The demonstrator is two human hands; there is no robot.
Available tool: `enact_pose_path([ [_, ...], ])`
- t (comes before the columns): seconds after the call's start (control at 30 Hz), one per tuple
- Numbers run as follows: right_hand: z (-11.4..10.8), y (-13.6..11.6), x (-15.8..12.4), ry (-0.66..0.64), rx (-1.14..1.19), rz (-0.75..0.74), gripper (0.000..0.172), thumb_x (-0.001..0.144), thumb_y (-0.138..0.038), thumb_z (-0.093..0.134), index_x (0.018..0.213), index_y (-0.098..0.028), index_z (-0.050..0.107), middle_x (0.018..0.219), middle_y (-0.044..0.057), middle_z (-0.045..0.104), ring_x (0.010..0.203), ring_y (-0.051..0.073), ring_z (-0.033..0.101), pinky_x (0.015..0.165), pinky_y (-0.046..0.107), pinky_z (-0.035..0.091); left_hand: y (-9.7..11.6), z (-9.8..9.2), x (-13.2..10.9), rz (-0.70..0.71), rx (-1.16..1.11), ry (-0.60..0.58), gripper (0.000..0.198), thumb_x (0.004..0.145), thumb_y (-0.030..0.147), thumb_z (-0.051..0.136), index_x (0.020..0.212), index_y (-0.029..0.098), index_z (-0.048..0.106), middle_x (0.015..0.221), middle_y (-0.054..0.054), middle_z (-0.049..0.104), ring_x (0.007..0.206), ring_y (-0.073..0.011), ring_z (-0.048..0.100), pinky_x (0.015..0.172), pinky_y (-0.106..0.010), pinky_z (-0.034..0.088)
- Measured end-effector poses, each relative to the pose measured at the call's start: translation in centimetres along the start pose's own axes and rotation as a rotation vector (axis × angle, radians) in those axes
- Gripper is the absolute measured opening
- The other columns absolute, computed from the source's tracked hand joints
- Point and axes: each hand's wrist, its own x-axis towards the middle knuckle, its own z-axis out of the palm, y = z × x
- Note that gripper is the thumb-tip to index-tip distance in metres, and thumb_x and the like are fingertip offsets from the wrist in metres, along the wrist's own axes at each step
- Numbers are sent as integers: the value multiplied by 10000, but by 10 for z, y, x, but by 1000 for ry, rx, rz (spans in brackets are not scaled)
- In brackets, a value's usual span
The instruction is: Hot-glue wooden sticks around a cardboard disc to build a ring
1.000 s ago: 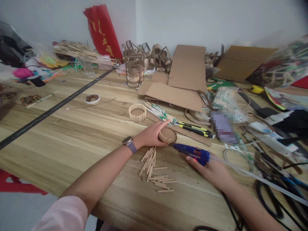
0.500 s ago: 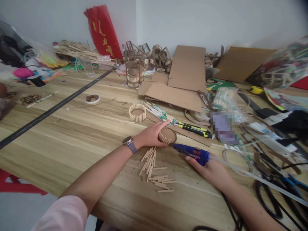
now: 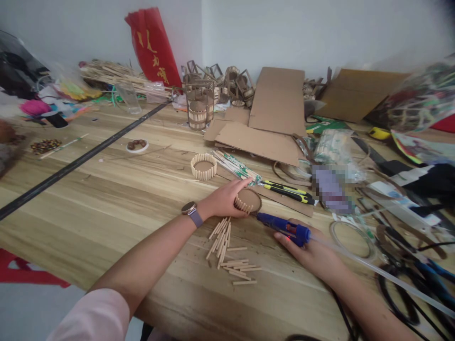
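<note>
My left hand [image 3: 227, 199] grips the left side of a round cardboard base [image 3: 251, 198] partly edged with short upright wooden sticks. Held in my right hand [image 3: 309, 246] is a blue glue gun [image 3: 282, 226] with a small red light and a long clear glue stick [image 3: 377, 267] running out of its back. Its nozzle points left, close to the near right edge of the base; whether they touch I cannot tell. Loose short wooden sticks [image 3: 222, 241] lie on the near side of my left hand. Beyond it stands a ring fully edged with sticks [image 3: 204, 167].
Past the base lie a yellow and black utility knife [image 3: 287, 191], a packet of sticks [image 3: 238, 168] and cardboard sheets [image 3: 259, 142]. Scissors [image 3: 401, 284] and cords are at the right. A dark metal bar [image 3: 88, 155] crosses the table at left.
Almost nothing differs. My right hand and the glue gun have tilted very slightly, and the view has shifted a little.
</note>
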Motion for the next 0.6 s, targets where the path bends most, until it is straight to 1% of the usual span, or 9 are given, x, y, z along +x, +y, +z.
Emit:
enact_pose_path([
  [0.07, -1, 1, 0, 17, -3, -4, 315, 817, -497, 492, 729, -224, 621, 664, 47, 691, 605, 219, 660, 578, 309, 517, -1, 1, 0, 4, -4, 2, 1012, 659, 341, 804, 1482, 179, 238, 1485, -167, 376, 1368, -322, 371, 1135, -463, 317],
  [0.13, -2, 3, 0, 75, 8, 22, 311, 796, -510, 512, 707, -230, 615, 646, 40, 682, 592, 220, 649, 570, 315, 514, -2, 1, 0, 6, -7, -4, 1011, 664, 351, 801, 1484, 189, 232, 1484, -165, 377, 1367, -318, 372, 1133, -466, 319],
  [0.23, -2, 10, 0, 155, 56, 173, 364, 773, -557, 536, 600, -241, 584, 552, 30, 638, 539, 215, 615, 510, 314, 493, -2, 1, 0, 4, -9, -11, 1006, 667, 344, 798, 1483, 187, 231, 1482, -168, 380, 1365, -316, 377, 1130, -469, 323],
  [0.3, 0, 15, 1, 138, 208, 322, 450, 784, -609, 526, 538, -232, 546, 475, 20, 584, 463, 186, 564, 441, 290, 451, -1, 1, 0, -2, -9, -16, 1002, 671, 329, 796, 1484, 189, 228, 1488, -169, 371, 1370, -316, 368, 1134, -476, 316],
  [0.37, 0, 18, 3, 84, 474, 455, 489, 790, -649, 525, 573, -212, 555, 465, 12, 567, 428, 157, 533, 408, 267, 425, -1, 1, 0, -8, -9, -19, 1002, 673, 320, 797, 1485, 200, 223, 1491, -168, 365, 1376, -316, 358, 1135, -484, 310],
  [0.43, -2, 19, 5, 55, 727, 543, 458, 769, -642, 574, 679, -194, 598, 522, 20, 606, 457, 156, 560, 433, 270, 460, -1, 0, 0, -10, -7, -20, 1005, 670, 315, 800, 1485, 199, 223, 1491, -173, 362, 1377, -316, 357, 1136, -482, 309],
  [0.47, -4, 19, 7, 46, 803, 570, 430, 756, -622, 604, 729, -193, 616, 561, 31, 635, 488, 166, 588, 466, 284, 495, -1, 0, 0, -8, -5, -19, 1004, 669, 313, 801, 1484, 197, 226, 1492, -173, 361, 1377, -316, 358, 1139, -478, 306],
  [0.53, -11, 22, 9, 19, 848, 581, 383, 741, -579, 633, 798, -201, 644, 651, 62, 693, 562, 198, 645, 546, 330, 554, -1, 0, 0, -3, -3, -19, 1000, 668, 312, 801, 1482, 203, 230, 1495, -166, 360, 1379, -314, 358, 1144, -473, 302],
  [0.6, -18, 28, 11, -13, 769, 525, 365, 755, -567, 611, 799, -207, 656, 706, 83, 723, 622, 229, 678, 599, 368, 577, -1, 0, 0, -2, -4, -18, 998, 668, 315, 801, 1482, 219, 232, 1495, -154, 364, 1379, -314, 358, 1144, -474, 302],
])
